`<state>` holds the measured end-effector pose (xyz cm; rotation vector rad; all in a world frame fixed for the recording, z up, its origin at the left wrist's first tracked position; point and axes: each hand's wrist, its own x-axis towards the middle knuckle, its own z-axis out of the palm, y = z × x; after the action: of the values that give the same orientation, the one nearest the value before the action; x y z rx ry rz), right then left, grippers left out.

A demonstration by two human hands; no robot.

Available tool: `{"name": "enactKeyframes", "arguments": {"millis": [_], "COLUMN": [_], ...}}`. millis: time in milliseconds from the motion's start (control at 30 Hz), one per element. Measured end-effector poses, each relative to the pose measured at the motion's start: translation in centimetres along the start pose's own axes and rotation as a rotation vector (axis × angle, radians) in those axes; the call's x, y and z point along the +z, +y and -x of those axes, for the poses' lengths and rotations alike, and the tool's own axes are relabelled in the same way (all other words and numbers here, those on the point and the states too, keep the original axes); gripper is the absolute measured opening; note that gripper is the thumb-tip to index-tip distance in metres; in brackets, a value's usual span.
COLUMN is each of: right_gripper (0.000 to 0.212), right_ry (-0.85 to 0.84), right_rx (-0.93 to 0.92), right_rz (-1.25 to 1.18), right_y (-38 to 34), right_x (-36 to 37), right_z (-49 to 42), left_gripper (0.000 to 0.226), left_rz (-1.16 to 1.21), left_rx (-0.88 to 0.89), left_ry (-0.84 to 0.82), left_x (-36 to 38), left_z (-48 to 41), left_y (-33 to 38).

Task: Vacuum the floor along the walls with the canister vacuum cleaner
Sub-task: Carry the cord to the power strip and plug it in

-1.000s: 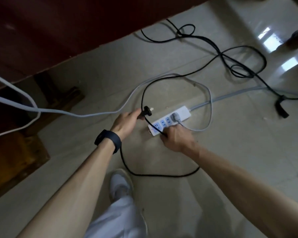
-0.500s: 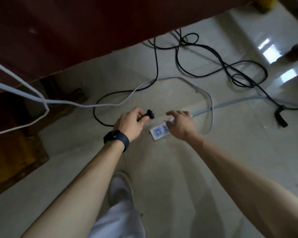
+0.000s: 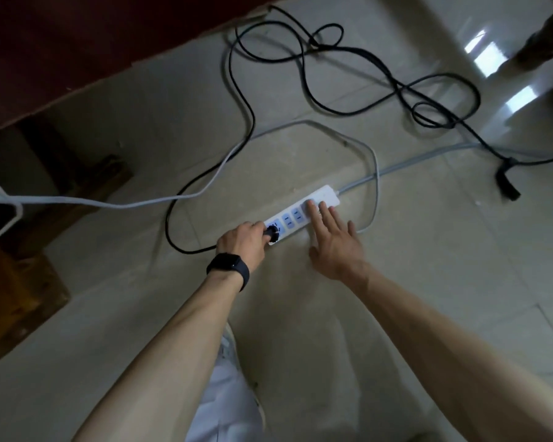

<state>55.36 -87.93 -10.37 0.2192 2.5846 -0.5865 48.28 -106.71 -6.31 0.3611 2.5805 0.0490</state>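
A white power strip (image 3: 324, 195) with blue sockets lies on the pale tiled floor (image 3: 428, 282). My left hand (image 3: 243, 242), a dark watch on its wrist, grips a black plug (image 3: 272, 232) and holds it against the socket at the strip's near end. The plug's black cord (image 3: 246, 100) loops away across the floor toward the wall. My right hand (image 3: 334, 239) lies flat with straight fingers, the fingertips pressing on the far half of the strip. No vacuum cleaner body is in view.
A grey-white cable (image 3: 141, 204) runs left off the strip's area and another grey cable (image 3: 422, 157) leads right. More black cord coils at the upper right, ending in a black connector (image 3: 506, 183). Dark wooden furniture (image 3: 77, 36) stands along the upper left. My shoe and pale trouser leg (image 3: 227, 406) are below.
My left hand has brought the black plug from above the floor down onto the strip's near end socket. My right hand has opened flat and now presses on the strip.
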Motion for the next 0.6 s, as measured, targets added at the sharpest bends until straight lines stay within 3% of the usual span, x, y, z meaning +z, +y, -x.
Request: {"name": "enactKeyframes", "arguments": {"millis": [133, 467, 600], "right_gripper": [0.104, 0.111, 0.114], "right_ry": [-0.028, -0.056, -0.068], "right_rx": [0.018, 0.023, 0.017], "right_rz": [-0.006, -0.036, -0.053], "right_y": [-0.5, -0.4, -0.3], "right_x": [-0.3, -0.3, -0.4], "right_z": [-0.1, -0.1, -0.1], "left_gripper": [0.034, 0.038, 0.035], "left_rz": [0.003, 0.35, 0.383], "left_rx": [-0.07, -0.271, -0.31], "left_ry": [0.006, -0.099, -0.099], "left_x": [0.4, 0.7, 0.4], "left_z": [-0.1, -1.7, -1.9], "left_y": [-0.1, -1.4, -1.9]}}
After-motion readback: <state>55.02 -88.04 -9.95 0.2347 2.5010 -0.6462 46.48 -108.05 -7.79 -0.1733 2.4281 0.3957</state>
